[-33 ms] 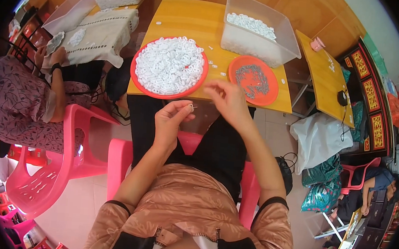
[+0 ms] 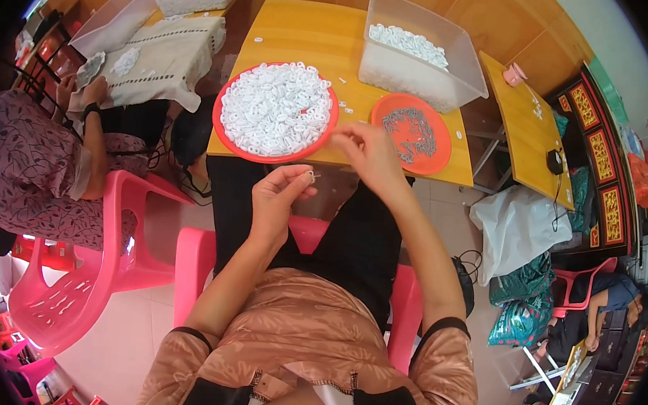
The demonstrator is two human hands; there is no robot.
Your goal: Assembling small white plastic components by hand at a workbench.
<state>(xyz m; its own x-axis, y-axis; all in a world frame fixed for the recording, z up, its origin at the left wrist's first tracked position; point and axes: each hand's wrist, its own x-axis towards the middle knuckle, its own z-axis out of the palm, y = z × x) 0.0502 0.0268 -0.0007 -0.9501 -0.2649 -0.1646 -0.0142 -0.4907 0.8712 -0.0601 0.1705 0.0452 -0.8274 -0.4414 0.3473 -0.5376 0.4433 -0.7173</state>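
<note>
Worktop (image 2: 307,30), under red basin (image 2: 266,158) | clear bin (image 2: 467,77), beyond basin, to its right | white pieces (image 2: 274,107), heaped in basin | orange plate (image 2: 443,143) of metal pins (image 2: 406,125), right of basin | right hand (image 2: 373,157), beside basin's right rim, fingertips bunched, cannot tell if grip holds anything | left hand (image 2: 277,195), nearside of basin, grip pinching small white clip (image 2: 312,175)

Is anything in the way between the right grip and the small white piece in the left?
Nothing visible stands between the right grip and the small white piece in the left grip; just an open gap.
</note>
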